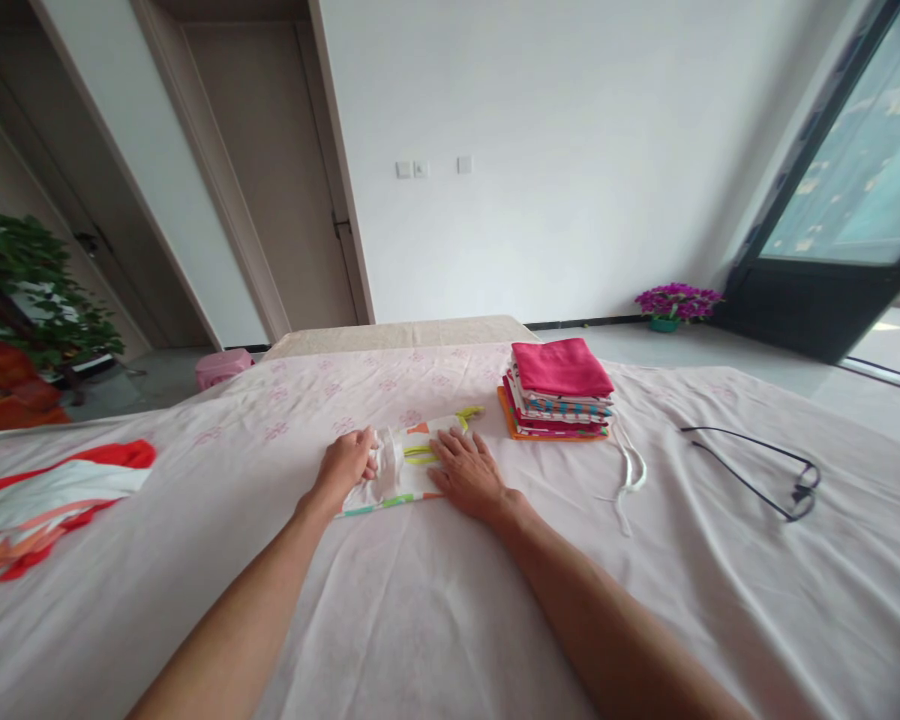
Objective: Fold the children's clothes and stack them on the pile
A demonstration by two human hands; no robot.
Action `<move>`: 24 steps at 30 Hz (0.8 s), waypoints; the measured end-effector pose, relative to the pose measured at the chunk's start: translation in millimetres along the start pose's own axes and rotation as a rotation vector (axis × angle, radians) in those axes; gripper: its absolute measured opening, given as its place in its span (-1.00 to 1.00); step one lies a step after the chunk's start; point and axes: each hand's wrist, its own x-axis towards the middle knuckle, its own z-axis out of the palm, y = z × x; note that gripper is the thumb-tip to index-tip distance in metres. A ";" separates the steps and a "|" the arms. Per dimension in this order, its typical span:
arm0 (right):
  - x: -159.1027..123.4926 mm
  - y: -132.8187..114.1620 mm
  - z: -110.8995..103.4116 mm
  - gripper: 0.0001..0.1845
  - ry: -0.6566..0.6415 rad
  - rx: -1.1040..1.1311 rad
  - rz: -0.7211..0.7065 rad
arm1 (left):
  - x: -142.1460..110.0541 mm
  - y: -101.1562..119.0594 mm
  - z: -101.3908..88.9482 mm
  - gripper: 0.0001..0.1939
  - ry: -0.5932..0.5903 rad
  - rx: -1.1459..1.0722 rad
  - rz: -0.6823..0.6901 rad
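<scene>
A white cloth with green, yellow and orange patterning [406, 482] lies on the bed, partly folded, with a yellow-green tip at its far right corner. My left hand [349, 465] pinches the left end of this cloth, its fingers curled in. Flat on the cloth's right part rests my right hand [466, 470], fingers spread and palm down. Just beyond the right hand stands a stack of folded cloths [559, 390] with a plain crimson one on top. A white cord [630, 465] trails from the stack's right side.
A pale pink floral sheet [420, 610] covers the surface. Black-framed glasses [799, 490] lie at the right. A crumpled red and white cloth [60, 495] is at the left. Beyond stand a pink stool [223, 367], a green plant [34, 290] and purple flowers [677, 300].
</scene>
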 end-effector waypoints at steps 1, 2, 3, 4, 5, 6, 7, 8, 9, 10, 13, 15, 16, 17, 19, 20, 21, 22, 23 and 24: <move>0.0 -0.3 -0.3 -0.40 0.000 -0.001 -0.004 | -1.2 -1.6 -1.7 -0.48 0.023 0.003 0.017; 0.2 -0.5 -0.4 -0.40 0.001 -0.003 -0.007 | -2.6 -2.9 -2.5 -0.50 0.050 0.013 0.042; 0.3 -0.7 -0.4 -0.40 -0.001 -0.005 -0.007 | -4.1 -4.1 -1.9 -0.53 0.073 0.026 0.076; 0.6 -0.9 -0.2 -0.40 -0.004 -0.008 -0.003 | -6.0 -5.1 0.5 -0.57 0.085 0.034 0.116; 0.9 -0.9 0.1 -0.40 -0.008 -0.011 0.003 | -8.1 -6.2 4.6 -0.59 0.085 0.047 0.172; 1.1 -0.9 0.5 -0.40 -0.011 -0.014 0.006 | -10.5 -7.4 10.2 -0.60 0.077 0.070 0.245; 1.3 -0.7 1.0 -0.40 -0.015 -0.018 0.006 | -12.9 -8.9 16.9 -0.58 0.064 0.106 0.324; 1.4 -0.5 1.5 -0.39 -0.016 -0.019 0.005 | -15.1 -10.6 23.8 -0.54 0.053 0.153 0.398; 1.4 -0.3 2.1 -0.39 -0.017 -0.020 0.002 | -16.9 -12.5 30.4 -0.49 0.049 0.206 0.457; 1.3 -0.2 2.7 -0.39 -0.018 -0.019 -0.001 | -18.0 -14.5 35.9 -0.46 0.049 0.253 0.501; 0.8 -0.6 3.5 -0.39 -0.023 -0.007 -0.003 | -16.5 -20.5 41.0 -0.45 0.055 0.267 0.567; 1.1 -0.8 1.3 -0.41 -0.018 0.003 -0.004 | -12.7 -25.6 34.0 -0.50 0.121 0.186 0.529; 1.6 -0.2 -1.1 -0.42 -0.008 0.008 0.001 | -10.5 -29.0 28.1 -0.51 0.179 0.129 0.454; 2.4 1.2 -4.5 -0.43 0.010 0.012 0.016 | -8.3 -33.2 21.4 -0.52 0.236 0.066 0.335; 4.7 6.8 -13.3 -0.46 0.079 0.023 0.088 | -4.4 -43.9 7.5 -0.48 0.293 -0.043 0.061; 5.9 11.0 -18.1 -0.47 0.122 0.033 0.140 | -2.7 -49.8 1.4 -0.46 0.283 -0.080 -0.046; 6.9 15.9 -22.3 -0.48 0.162 0.046 0.190 | -1.1 -55.7 -3.8 -0.45 0.256 -0.104 -0.120; 7.6 21.3 -25.6 -0.48 0.197 0.062 0.234 | 0.5 -61.0 -7.7 -0.47 0.222 -0.119 -0.159; 8.0 26.7 -27.5 -0.48 0.224 0.080 0.267 | 2.0 -65.4 -10.3 -0.51 0.190 -0.132 -0.172; 8.0 31.9 -27.9 -0.48 0.241 0.097 0.291 | 3.5 -68.6 -11.8 -0.57 0.160 -0.145 -0.171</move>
